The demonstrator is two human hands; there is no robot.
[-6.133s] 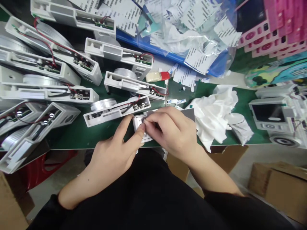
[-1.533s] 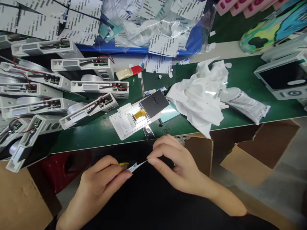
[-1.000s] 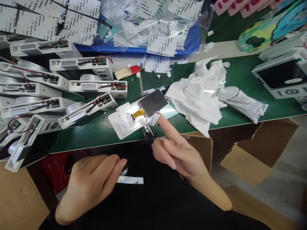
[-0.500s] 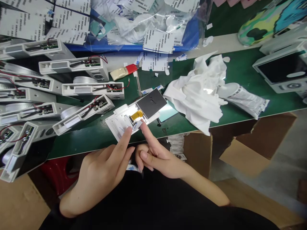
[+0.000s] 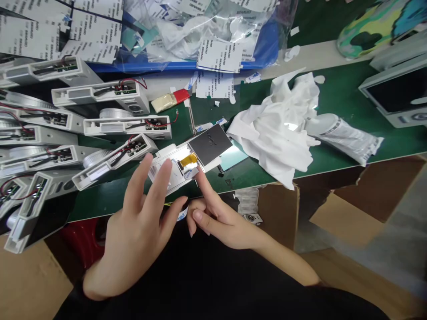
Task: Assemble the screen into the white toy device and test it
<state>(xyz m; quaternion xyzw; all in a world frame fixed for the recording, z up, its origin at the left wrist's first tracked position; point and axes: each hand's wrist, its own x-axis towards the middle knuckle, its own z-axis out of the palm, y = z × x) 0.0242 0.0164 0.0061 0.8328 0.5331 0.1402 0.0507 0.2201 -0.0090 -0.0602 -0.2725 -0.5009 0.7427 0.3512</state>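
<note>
A white device housing [image 5: 178, 178] lies tilted near the bench's front edge. Its dark screen panel [image 5: 211, 143] rests at the upper right, joined by an orange ribbon cable [image 5: 188, 160]. My right hand [image 5: 218, 214] has its index finger stretched out, its tip touching the small printed tape tab [image 5: 191, 172] beside the cable; the other fingers are curled. My left hand [image 5: 142, 213] is over the housing's left end, fingers spread. Between the hands, a blue-printed tape strip [image 5: 182, 214] shows partly; what it is attached to is hidden.
Several opened white camera-like devices [image 5: 128, 126] with red wires crowd the left. A brush [image 5: 170, 100], crumpled white cloth [image 5: 273, 131] and tube [image 5: 345, 135] lie behind and right. A blue tray [image 5: 267, 51] holds printed sheets. Cardboard boxes [image 5: 280, 213] stand below the bench edge.
My left hand has drawn back leftward from the tape tab, and its fingers have spread. The tab now lies flatter by the cable. My right index finger has stayed nearly in place.
</note>
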